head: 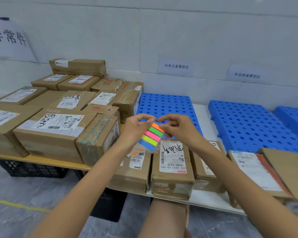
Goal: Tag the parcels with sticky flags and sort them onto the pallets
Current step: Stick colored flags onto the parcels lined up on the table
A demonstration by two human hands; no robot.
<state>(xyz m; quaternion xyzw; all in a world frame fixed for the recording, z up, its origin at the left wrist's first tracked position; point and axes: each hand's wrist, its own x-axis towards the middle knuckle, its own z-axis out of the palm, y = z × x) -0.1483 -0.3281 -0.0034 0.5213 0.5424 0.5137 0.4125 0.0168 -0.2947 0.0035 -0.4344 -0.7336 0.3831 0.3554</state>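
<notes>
My left hand (136, 127) grips a pad of sticky flags (151, 136) with orange, green, pink, yellow and blue strips, held up over the parcels. My right hand (175, 128) pinches the end of the orange flag at the top of the pad. Below the hands a row of cardboard parcels lies at the table's front edge, the middle one (172, 170) with a white label and black handwriting. Behind them sit blue perforated pallets (163, 104), (248, 124), with nothing on them.
A big stack of brown parcels (55, 109) fills the wooden table on the left. Flat parcels (268, 170) lie at the right. Paper signs (176, 67) hang on the white wall. A black crate (29, 168) stands under the table. A third pallet (294, 119) is at far right.
</notes>
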